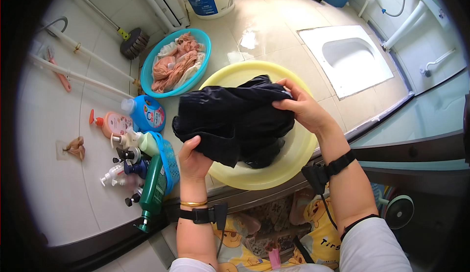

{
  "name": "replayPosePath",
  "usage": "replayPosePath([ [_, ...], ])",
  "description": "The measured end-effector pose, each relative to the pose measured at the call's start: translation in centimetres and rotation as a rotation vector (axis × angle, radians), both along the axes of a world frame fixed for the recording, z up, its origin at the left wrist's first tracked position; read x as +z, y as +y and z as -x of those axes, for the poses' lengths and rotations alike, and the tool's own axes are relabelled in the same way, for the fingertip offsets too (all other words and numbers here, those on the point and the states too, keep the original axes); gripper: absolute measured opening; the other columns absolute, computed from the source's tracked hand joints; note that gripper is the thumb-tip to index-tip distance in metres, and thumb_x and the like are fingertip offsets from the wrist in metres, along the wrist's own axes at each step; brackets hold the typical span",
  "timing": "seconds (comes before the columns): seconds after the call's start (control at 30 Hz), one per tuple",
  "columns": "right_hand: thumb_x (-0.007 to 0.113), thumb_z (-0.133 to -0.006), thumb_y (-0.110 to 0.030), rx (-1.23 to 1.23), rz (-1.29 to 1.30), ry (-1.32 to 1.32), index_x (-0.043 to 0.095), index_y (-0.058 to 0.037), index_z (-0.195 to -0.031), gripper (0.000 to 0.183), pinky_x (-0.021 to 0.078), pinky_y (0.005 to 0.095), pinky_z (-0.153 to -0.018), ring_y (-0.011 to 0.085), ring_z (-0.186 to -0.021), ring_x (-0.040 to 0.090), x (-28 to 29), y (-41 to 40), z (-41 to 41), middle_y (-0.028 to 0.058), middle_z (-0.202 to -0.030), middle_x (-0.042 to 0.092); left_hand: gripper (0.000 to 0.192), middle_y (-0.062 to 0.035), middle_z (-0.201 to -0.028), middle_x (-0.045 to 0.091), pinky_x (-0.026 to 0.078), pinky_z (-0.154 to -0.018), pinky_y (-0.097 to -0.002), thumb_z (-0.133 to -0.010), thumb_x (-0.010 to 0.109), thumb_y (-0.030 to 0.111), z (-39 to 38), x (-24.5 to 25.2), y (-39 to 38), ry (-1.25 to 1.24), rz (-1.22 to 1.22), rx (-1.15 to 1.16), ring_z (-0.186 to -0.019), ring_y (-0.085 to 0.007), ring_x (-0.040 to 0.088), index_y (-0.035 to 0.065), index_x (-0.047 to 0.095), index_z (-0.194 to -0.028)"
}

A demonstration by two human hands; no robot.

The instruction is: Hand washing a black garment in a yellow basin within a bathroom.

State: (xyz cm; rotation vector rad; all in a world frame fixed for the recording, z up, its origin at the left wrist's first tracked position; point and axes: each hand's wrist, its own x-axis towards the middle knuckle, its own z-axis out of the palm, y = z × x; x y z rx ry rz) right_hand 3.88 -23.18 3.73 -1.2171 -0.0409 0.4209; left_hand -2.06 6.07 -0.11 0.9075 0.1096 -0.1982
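Observation:
A black cloth garment [235, 121] is stretched between my two hands above a round yellow plastic basin [257, 182]. My left hand [194, 158] grips its lower left edge, thumb on top and fingers hidden beneath. At the upper right corner, my right hand [301, 106] pinches the fabric between thumb and fingers, near a small white tag [287, 94]. The garment's lower folds hang down into the basin and look wet. Whether water stands in the basin is hard to tell.
A turquoise basin [207, 60] holding pink and white cloth stands behind on the left. Left of me are a blue detergent bottle [148, 114] and a blue basket [169, 165] of pump bottles. A squat toilet [349, 57] lies right, a white bucket [209, 0] at the back.

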Motion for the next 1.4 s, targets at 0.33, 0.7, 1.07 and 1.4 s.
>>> replayPosePath([
  [0.33,0.066,-0.084,-0.01,0.061,0.044,-0.074,0.049,-0.0074,-0.115,0.035,0.042,0.0241,-0.089,0.0081,-0.1,0.053,0.8,-0.4,0.5,0.0008,-0.106,0.058,0.07,0.0005,-0.089,0.058,0.043,-0.079,-0.0256,-0.084,0.047,0.069,-0.7,-0.6,0.5,0.096,-0.384,-0.393,-0.083,-0.0101,0.056,0.0084,0.047,-0.12],
  [0.7,0.058,-0.083,0.002,0.235,0.052,-0.13,0.05,-0.0066,-0.123,0.042,0.0407,0.0218,-0.086,0.0064,-0.095,0.05,3.2,1.6,1.3,0.0002,-0.103,0.052,0.043,-0.0034,-0.09,0.062,0.051,-0.072,-0.0287,-0.089,0.057,0.05,-0.1,-0.5,-2.9,0.266,-0.333,-0.284,-0.081,-0.0136,0.061,0.0108,0.055,-0.106],
  [1.07,0.054,-0.08,0.004,0.279,0.134,-0.212,0.052,-0.0058,-0.119,0.041,0.0402,0.0241,-0.09,0.0088,-0.103,0.05,3.5,3.2,1.9,0.0006,-0.111,0.053,0.046,-0.0049,-0.103,0.062,0.045,-0.081,-0.0267,-0.093,0.052,0.049,0.6,-1.8,-5.6,0.442,-0.553,-0.309,-0.089,-0.0122,0.058,0.0065,0.056,-0.111],
  [1.4,0.071,-0.071,-0.007,0.192,0.939,-0.827,0.055,-0.0079,-0.097,0.031,0.042,0.0401,-0.085,0.0318,-0.09,0.052,2.5,3.2,3.0,0.0112,-0.092,0.053,0.028,-0.0054,-0.099,0.066,0.049,-0.082,-0.0265,-0.086,0.066,0.014,-0.5,3.1,-1.2,0.051,-0.195,0.143,-0.089,-0.0119,0.063,0.0019,0.055,-0.11],
])
